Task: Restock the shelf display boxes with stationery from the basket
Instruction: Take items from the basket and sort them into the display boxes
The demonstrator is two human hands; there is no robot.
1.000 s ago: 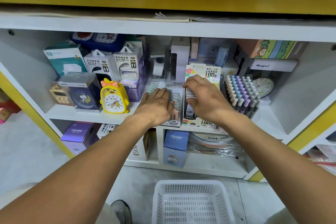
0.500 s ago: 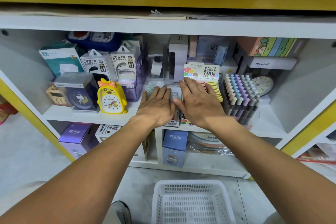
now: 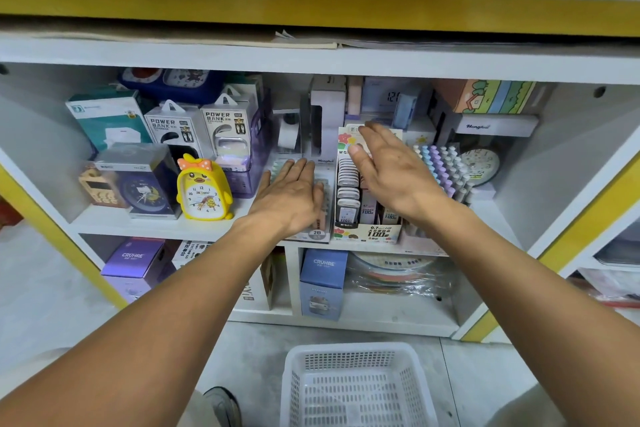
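Left hand [image 3: 291,199] lies flat, grip released, hiding most of the 2B display box [image 3: 317,233]. Right hand [image 3: 391,170], fingers straight, over the lead-refill display box [image 3: 367,230], contact unclear. Pastel pens [image 3: 445,166] right; white basket [image 3: 356,388] on floor below.
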